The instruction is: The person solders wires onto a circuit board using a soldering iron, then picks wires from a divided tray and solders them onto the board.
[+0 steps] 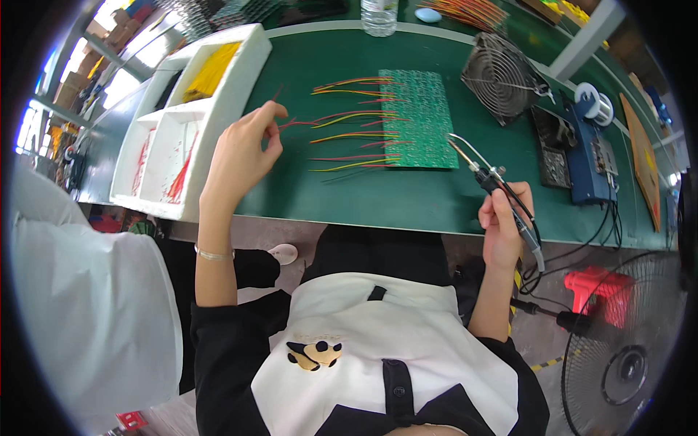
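Note:
On the green bench mat lies a green circuit board panel (422,120). Several red and yellow wires (349,136) stick out from its left edge. Left of these wires, my left hand (243,149) pinches a thin red wire (297,123) between thumb and fingers, above the mat. My right hand (505,225) grips a soldering iron (486,176) with a thin curved feed tube along it. The iron's tip points up and left, close to the panel's right edge; whether it touches cannot be made out.
A white foam tray (251,54) with yellow and red wires in its compartments stands at left. At right are a small metal-grilled fan (502,80), a blue soldering station (585,160) and a solder spool (598,109). A bottle (379,16) stands behind. Someone in white sits at left.

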{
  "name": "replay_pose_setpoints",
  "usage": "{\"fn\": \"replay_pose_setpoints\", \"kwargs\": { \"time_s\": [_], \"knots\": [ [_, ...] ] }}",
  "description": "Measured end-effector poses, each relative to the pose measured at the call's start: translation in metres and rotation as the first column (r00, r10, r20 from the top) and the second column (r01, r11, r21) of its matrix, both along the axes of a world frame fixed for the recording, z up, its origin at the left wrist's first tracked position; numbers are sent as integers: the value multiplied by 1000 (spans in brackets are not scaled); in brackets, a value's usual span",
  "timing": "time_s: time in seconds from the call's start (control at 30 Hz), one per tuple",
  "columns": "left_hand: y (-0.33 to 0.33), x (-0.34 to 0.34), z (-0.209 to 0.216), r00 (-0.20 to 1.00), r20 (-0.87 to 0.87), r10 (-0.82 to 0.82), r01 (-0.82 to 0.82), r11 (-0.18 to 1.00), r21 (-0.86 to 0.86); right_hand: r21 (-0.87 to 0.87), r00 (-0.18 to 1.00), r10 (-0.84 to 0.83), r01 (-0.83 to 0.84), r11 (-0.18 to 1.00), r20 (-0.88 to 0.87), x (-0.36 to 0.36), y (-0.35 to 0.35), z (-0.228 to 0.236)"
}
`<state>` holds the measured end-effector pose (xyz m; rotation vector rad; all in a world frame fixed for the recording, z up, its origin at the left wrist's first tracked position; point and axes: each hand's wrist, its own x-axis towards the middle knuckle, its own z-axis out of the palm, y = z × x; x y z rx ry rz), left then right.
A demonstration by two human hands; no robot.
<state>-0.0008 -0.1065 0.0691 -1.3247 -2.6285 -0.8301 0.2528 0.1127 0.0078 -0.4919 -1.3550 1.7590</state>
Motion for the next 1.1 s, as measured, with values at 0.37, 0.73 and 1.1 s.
{"fn": "replay_pose_setpoints", "kwargs": {
  "time_s": [0.37, 0.73, 1.1],
  "knots": [
    [66, 87, -53, 971, -99, -217, 238, 920, 310, 93, 991, -32, 21, 995, 129, 9, -29, -6],
    [69, 92, -67, 965, -184, -186, 243, 898, 366, 172, 983, -36, 5, 985, 179, 9, -32, -8],
    [70, 89, -69, 963, -168, -212, 260, 896, 361, 172, 980, -27, -7, 985, 197, 9, -31, -3]
  ]
}}
